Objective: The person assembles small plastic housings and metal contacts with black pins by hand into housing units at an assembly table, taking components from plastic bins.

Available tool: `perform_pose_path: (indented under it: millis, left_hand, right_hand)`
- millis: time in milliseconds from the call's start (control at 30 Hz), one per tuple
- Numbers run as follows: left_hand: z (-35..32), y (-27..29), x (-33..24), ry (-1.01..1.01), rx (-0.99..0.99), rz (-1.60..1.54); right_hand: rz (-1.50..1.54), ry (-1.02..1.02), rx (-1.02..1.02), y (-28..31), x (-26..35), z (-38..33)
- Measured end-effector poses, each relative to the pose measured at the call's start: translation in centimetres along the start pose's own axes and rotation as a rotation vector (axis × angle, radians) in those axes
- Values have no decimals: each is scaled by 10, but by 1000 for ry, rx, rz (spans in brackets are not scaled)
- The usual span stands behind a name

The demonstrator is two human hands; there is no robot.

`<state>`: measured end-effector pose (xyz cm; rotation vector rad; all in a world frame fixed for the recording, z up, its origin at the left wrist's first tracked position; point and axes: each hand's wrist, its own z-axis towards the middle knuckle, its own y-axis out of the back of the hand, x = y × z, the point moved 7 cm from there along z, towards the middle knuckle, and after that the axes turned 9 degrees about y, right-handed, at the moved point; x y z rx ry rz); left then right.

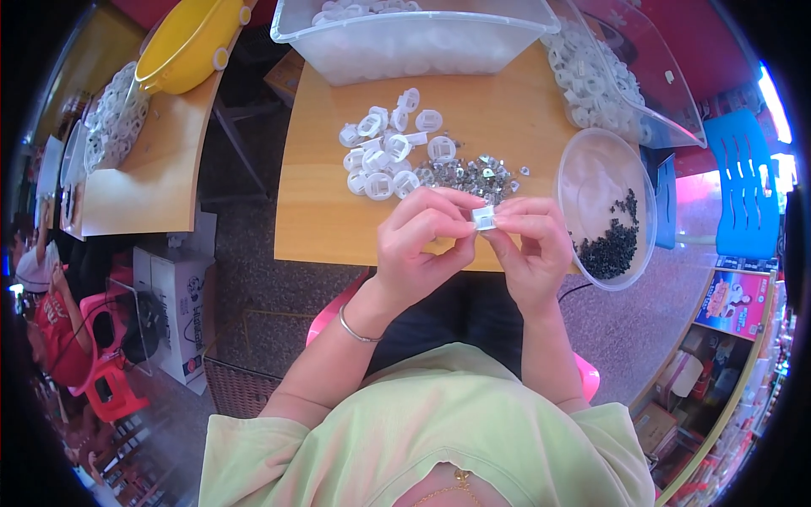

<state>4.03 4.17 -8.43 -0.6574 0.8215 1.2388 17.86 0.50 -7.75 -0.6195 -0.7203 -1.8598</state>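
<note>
Between my two hands, just above the table's near edge, is a small white plastic part [483, 219]. My left hand [429, 237] pinches it from the left with thumb and forefinger. From the other side, the fingertips of my right hand [532, 245] grip the same part. Just beyond my fingers lies a heap of small shiny metal pieces [481, 176]. To the left of that heap is a loose pile of round white plastic parts [378, 152]. A round clear plastic tray [583, 152] with tiny black pieces [610, 249] sits right of my right hand.
A large clear bin [414, 51] of white parts stands at the table's far edge. Another clear container [667, 110] with white parts is at the far right. Left, a second table [169, 169] bears a yellow basin [190, 46]. A blue slatted chair [745, 186] stands right.
</note>
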Motion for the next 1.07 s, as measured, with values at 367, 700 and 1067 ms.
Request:
perform_pose_path:
  millis: [367,700,1067]
  left_hand:
    - [0,0,0,21,3,-26]
    - [-5,-1,29,409,34,-366]
    - [-9,-4,39,630,80,-481]
  right_hand:
    - [-70,25,-51,-1,6,0]
    - [57,-203,-5,-5,-5,1]
    - [132,-384,-25,-6,-18,-7]
